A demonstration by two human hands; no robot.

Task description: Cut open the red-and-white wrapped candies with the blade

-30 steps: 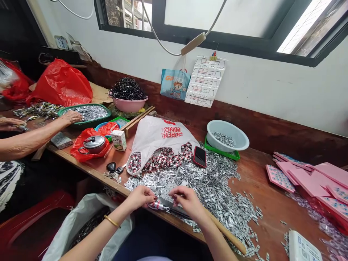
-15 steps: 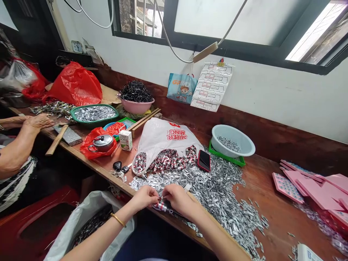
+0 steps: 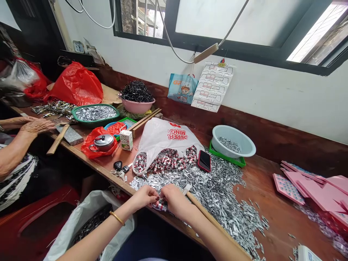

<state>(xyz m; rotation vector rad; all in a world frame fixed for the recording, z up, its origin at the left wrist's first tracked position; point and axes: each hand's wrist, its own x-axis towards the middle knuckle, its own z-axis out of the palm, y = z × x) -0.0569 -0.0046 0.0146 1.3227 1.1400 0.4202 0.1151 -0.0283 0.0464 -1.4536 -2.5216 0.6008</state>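
On the wooden worktop (image 3: 261,181), beside the spread of silver metal pieces (image 3: 217,192), the left hand (image 3: 144,196) and right hand (image 3: 174,201) meet, fingers pinched together on a small red-and-white striped part (image 3: 161,206) at the near edge. Half a second ago the hands sat slightly apart; now they touch.

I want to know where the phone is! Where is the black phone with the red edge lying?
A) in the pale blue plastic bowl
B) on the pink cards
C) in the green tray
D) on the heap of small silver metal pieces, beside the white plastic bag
D: the black phone with the red edge lies on the heap of small silver metal pieces, right beside the white plastic bag.
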